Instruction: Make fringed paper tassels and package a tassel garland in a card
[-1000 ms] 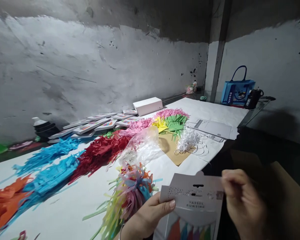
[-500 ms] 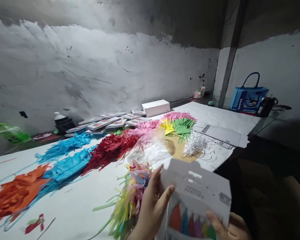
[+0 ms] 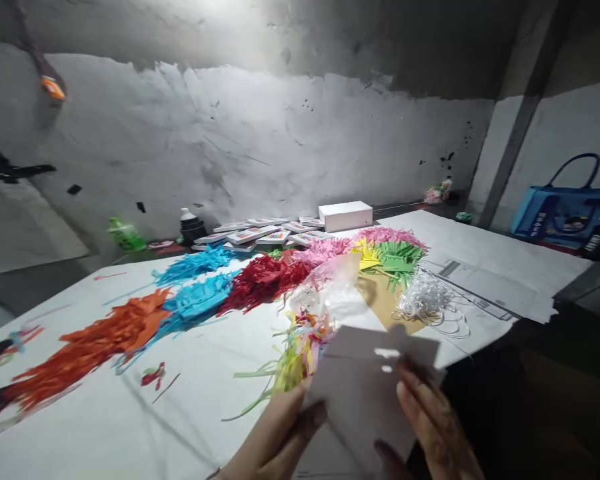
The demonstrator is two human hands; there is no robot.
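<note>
A white cardboard package box with a hang-hole tab is held up at the bottom middle, its plain side facing me. My left hand grips its left edge, thumb across the face. On the right edge, my right hand has its fingers against the tab and the face; they are slightly blurred. Just beyond my left hand lies a bunch of mixed-colour paper tassels. Behind the box are a clear plastic bag and a heap of white string.
Orange, blue and dark red tassel piles cross the white table. Flat printed boxes and a white carton stand by the wall. Printed sheets lie right; a blue bag stands beyond.
The box has been turned from its printed window side to a plain side. My right hand has moved up to its tab end. The view has swung left.
</note>
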